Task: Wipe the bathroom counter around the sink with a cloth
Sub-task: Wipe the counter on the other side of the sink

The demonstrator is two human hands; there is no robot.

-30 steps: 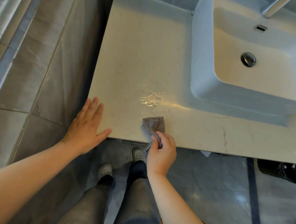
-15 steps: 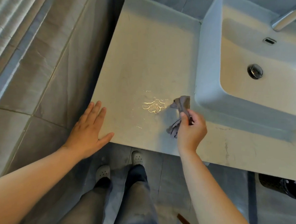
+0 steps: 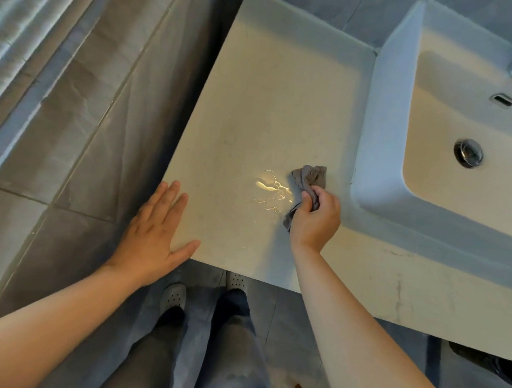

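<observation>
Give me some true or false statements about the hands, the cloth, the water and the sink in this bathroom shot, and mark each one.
1. The right hand grips a grey cloth. True.
2. The left hand lies flat on the counter corner. True.
3. The cloth lies inside the sink. False: it is on the counter, left of the sink.
4. The puddle sits just left of the cloth. True.
5. The sink is full of water. False: its drain shows in a bare basin.

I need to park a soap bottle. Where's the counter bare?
Bare: the back stretch of counter between its left edge and the sink. Crowded in front: left hand, puddle, right hand gripping the cloth.
</observation>
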